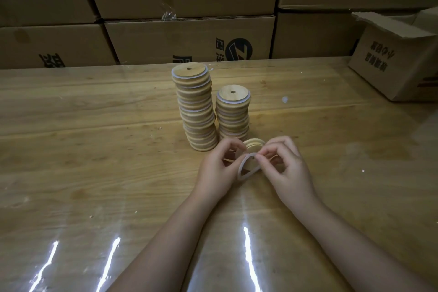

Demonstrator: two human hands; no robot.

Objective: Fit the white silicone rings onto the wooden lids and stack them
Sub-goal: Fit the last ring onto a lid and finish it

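Note:
Two stacks of ringed wooden lids stand mid-table: a tall leaning stack and a shorter stack to its right. Just in front of the shorter stack, my left hand grips a wooden lid held on edge. My right hand pinches a white silicone ring at the lid's rim; the ring hangs partly off the lid, toward me. Fingers hide most of the lid.
The wooden table has a glossy clear cover. Stacked cardboard boxes wall off the far edge. An open cardboard box sits on the table at the far right. A small white scrap lies right of the stacks.

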